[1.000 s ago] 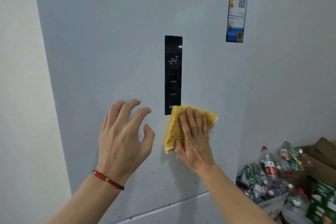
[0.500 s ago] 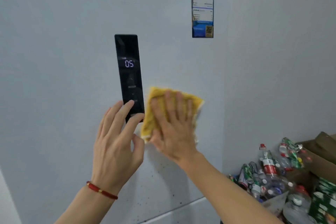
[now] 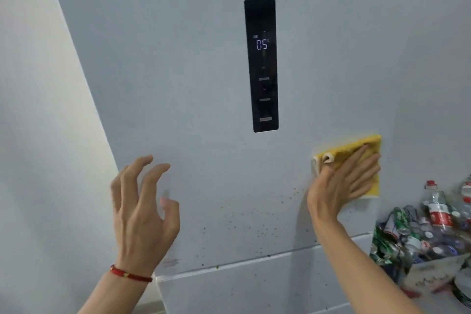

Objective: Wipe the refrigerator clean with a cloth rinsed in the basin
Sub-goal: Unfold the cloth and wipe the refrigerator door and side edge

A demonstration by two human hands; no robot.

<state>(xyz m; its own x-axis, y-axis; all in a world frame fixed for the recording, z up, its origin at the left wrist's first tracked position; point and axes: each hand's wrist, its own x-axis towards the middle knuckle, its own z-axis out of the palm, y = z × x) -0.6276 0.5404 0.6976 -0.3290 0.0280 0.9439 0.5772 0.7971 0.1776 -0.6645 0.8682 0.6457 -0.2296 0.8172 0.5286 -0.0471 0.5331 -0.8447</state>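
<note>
The folded yellow microfibre cloth (image 3: 356,158) lies flat against the pale grey refrigerator door (image 3: 191,84), near the door's right edge and lower right of the tall black glass control panel (image 3: 261,65), which shows "05". The right hand (image 3: 341,183) covers most of the cloth, its straight, slightly fanned fingers (image 3: 362,160) pressing it to the door and pointing up and to the right; the cloth's rolled left edge peeks out above the thumb side. What the next stroke likely turns on is the scatter of small dark specks (image 3: 254,222), which sits below and to the left of the cloth, running down toward the seam above the lower door; the right hand is plainly the nearer one, with its forearm rising from the lower right. The left hand (image 3: 142,206) hovers off to the left, fingers loosely curled and holding nothing, a red cord bracelet (image 3: 130,274) on its wrist. A heap of empty plastic bottles (image 3: 428,227) sits at the far right.
</note>
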